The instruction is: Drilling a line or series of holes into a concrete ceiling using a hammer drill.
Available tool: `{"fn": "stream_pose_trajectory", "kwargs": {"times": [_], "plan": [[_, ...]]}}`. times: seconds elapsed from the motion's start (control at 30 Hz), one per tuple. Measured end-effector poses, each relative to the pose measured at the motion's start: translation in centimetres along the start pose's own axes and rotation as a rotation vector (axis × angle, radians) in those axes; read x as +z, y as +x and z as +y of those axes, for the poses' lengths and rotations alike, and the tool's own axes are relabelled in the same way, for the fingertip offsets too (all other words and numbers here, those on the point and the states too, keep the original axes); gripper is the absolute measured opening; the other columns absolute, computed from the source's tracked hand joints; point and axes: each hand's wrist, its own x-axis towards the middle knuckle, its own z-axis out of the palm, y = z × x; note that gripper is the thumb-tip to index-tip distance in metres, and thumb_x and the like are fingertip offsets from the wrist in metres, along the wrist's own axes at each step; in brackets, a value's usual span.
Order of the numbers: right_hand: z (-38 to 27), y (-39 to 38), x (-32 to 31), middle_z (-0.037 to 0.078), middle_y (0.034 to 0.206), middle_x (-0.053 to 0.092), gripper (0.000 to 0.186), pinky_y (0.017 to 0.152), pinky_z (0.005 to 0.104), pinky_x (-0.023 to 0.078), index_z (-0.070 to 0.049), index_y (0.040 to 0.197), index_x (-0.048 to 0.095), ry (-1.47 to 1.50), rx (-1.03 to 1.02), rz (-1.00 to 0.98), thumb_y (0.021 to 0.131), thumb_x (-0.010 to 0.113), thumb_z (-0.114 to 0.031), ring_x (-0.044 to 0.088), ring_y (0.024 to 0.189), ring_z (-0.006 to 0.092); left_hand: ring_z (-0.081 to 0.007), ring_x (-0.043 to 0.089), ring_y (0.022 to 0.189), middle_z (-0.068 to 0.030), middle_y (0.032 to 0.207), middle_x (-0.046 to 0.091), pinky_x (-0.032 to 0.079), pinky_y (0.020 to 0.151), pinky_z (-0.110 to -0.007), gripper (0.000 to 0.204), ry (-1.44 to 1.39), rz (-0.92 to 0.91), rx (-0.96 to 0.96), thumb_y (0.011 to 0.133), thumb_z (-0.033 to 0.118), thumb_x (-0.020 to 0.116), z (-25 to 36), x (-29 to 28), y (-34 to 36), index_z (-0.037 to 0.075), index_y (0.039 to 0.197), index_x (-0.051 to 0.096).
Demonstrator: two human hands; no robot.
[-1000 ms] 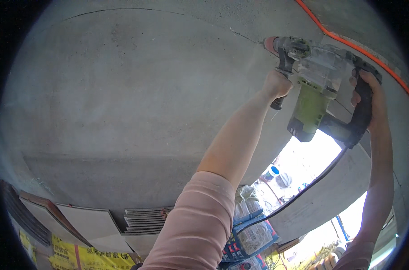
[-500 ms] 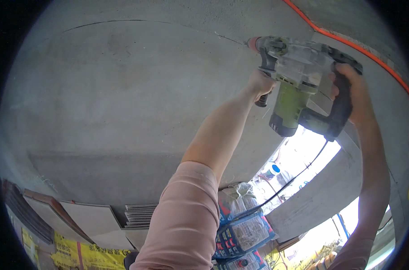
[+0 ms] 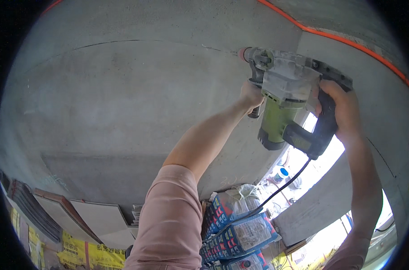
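Observation:
A dusty green-and-black rotary hammer drill (image 3: 278, 119) is raised against the grey concrete wall (image 3: 114, 99). Its red-collared nose lies on a thin dark line in the wall's upper part; whether the bit touches the wall I cannot tell. My left hand (image 3: 251, 95) is closed round the side handle behind the chuck. The rear grip is in my right hand (image 3: 341, 108), fingers wrapped round it. A black power cord (image 3: 294, 175) hangs from the grip's base down across some bags.
An orange conduit (image 3: 330, 33) runs along the top right. Below are leaning tiles and boards (image 3: 92, 218), yellow sheeting (image 3: 94, 254) and stacked blue-and-white bags (image 3: 245, 234). A bright opening (image 3: 328, 148) at the right shows a bucket (image 3: 281, 173) beyond it.
The drill and both my hands have shifted left in the picture, following the wall line. The line and conduit sit lower, and more of the bag stack shows.

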Motion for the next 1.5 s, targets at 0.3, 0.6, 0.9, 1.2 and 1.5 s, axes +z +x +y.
{"fn": "stream_pose_trajectory", "kwargs": {"times": [0.3,0.6,0.9,1.2,1.5], "plan": [[4.0,-9.0,-1.3,0.008,0.084,0.068,0.024,0.053,0.0285,0.048,0.001,0.103,0.067,0.147,-0.025,0.024,0.092,0.066,-0.020,0.061,0.058,0.0141,-0.0121,0.062,0.071,-0.0063,0.075,0.069,0.049,0.062,-0.038,0.022,0.163,0.021,-0.044,0.087,0.023,0.072,0.3,-2.4,-8.0,0.001,0.088,0.070],[17.3,-31.3,5.3,0.008,0.097,0.075,0.038,0.079,0.0334,0.057,0.000,0.114,0.069,0.171,0.204,-0.483,0.080,0.081,-0.012,0.070,0.086,0.0158,-0.0266,0.052,0.136,-0.0104,0.152,0.050,0.044,0.113,-0.045,0.052,-0.463,0.203,-0.732,0.106,0.027,0.054,-11.4,-16.9,-40.8,0.007,0.152,0.041],[20.5,-44.5,12.9,0.017,0.112,0.075,0.054,0.090,0.0364,0.057,-0.001,0.131,0.063,0.298,0.551,-0.743,0.085,0.082,-0.023,0.073,0.101,0.0222,-0.0278,0.056,0.131,-0.0090,0.143,0.057,0.043,0.114,-0.046,0.044,-0.510,0.398,-0.858,0.109,0.033,0.046,-16.9,-26.0,-66.3,0.010,0.147,0.047],[21.4,-47.3,15.2,0.016,0.117,0.074,0.056,0.094,0.0376,0.055,-0.003,0.132,0.063,0.259,0.586,-0.823,0.083,0.080,-0.024,0.072,0.105,0.0250,-0.0272,0.057,0.129,-0.0089,0.140,0.059,0.044,0.113,-0.045,0.042,-0.453,0.383,-0.900,0.108,0.032,0.048,-15.5,-26.7,-70.0,0.009,0.144,0.050],[19.3,-45.6,15.8,0.016,0.115,0.075,0.053,0.094,0.0369,0.055,-0.002,0.131,0.065,0.151,0.550,-0.781,0.084,0.080,-0.022,0.073,0.103,0.0248,-0.0266,0.058,0.126,-0.0088,0.137,0.061,0.045,0.111,-0.045,0.040,-0.450,0.384,-0.891,0.107,0.031,0.049,-15.5,-28.0,-69.8,0.009,0.140,0.053]]}}
